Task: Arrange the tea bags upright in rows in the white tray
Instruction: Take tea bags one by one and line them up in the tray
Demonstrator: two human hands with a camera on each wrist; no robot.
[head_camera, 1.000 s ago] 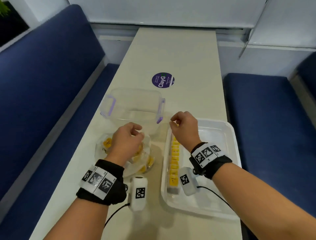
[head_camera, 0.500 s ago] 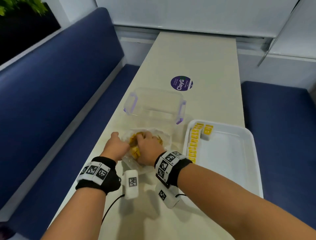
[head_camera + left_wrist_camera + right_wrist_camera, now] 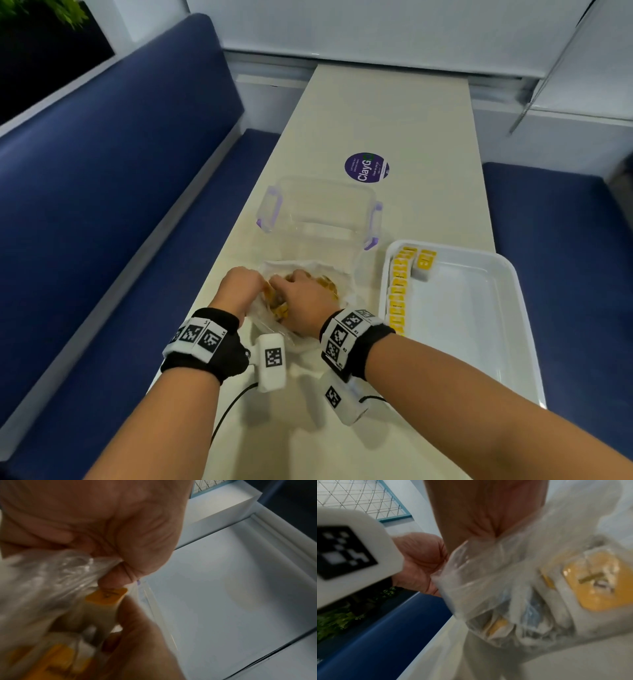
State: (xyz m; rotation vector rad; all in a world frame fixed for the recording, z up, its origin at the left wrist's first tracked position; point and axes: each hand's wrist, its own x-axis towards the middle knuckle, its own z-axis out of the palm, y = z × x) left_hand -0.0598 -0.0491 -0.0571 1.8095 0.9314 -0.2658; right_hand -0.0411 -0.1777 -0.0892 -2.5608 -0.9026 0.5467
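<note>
A clear plastic bag [image 3: 325,274] of yellow-labelled tea bags lies on the table, left of the white tray [image 3: 462,325]. My left hand [image 3: 239,289] pinches the bag's rim [image 3: 42,581] between thumb and finger. My right hand [image 3: 298,294] is inside the bag, fingers curled beside a tea bag [image 3: 106,597] that stands on end. More tea bags [image 3: 594,581] show through the plastic. In the tray, a row of upright tea bags [image 3: 399,291] lines the left wall. A single one [image 3: 424,263] stands at the far end beside it.
An empty clear box with purple clips [image 3: 318,212] stands just behind the bag. A round purple sticker [image 3: 366,168] lies farther back on the narrow table. Blue benches [image 3: 102,205] run along both sides. The tray's near right corner overhangs the table edge.
My right hand left the tray after standing a tea bag beside the row, and moved left into the bag. My left hand shifted to the bag's left rim. The head view turned left.
</note>
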